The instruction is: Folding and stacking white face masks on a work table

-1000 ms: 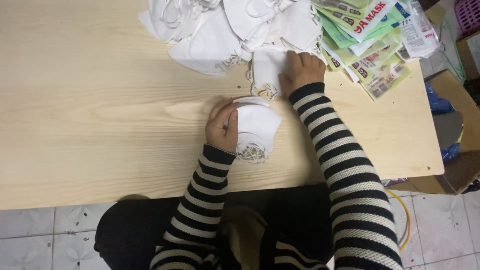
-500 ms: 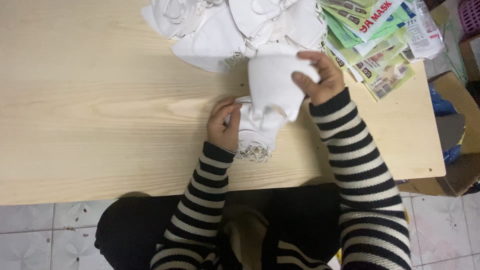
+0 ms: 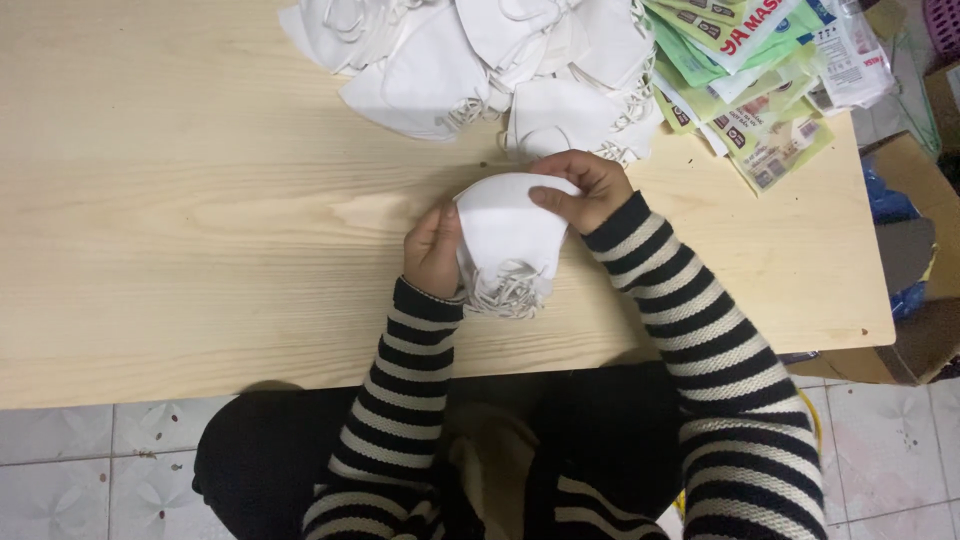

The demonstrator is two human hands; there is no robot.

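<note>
Holding a white mask stack (image 3: 508, 243), the left hand (image 3: 432, 250) gripped at 9 o'clock, the right hand (image 3: 585, 188) at 2 o'clock.

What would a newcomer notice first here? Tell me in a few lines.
First, the two hands in striped sleeves at the table's middle: the left hand and right hand hold a small stack of white masks. Behind them at the far edge lies a heap of loose white masks, with green packets fanned out to its right.

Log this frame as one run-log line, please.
left hand: steadies white mask stack | right hand: grips stack top | mask pile behind | green packets right
</note>
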